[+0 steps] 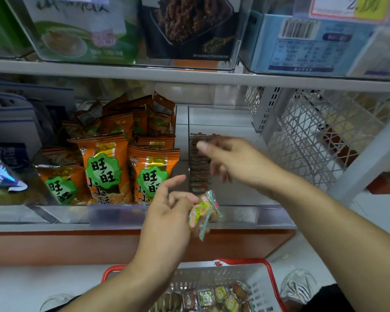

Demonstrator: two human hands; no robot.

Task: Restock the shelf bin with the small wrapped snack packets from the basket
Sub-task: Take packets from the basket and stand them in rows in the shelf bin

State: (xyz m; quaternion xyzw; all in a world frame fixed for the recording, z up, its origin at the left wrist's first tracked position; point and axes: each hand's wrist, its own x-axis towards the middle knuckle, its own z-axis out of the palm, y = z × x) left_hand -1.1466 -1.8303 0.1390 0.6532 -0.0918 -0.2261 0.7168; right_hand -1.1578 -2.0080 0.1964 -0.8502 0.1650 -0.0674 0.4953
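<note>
A clear shelf bin (236,211) sits at middle right, with a row of small brown wrapped snack packets (199,167) standing along its left wall. My right hand (230,161) reaches into the bin over that row; it is blurred, fingers loosely bent, and I see nothing held in it. In front of the bin's lip, my left hand (169,212) pinches a few small green-and-pink wrapped packets (204,212). Below, a white basket with red rim (268,266) holds several more small packets (212,298).
A neighbouring clear bin to the left holds orange snack bags (106,170). Blue packages (14,122) lie at far left. An upper shelf (189,75) carries boxed goods overhead. A white lattice rack (313,136) stands to the right. A shoe (297,287) shows beside the basket.
</note>
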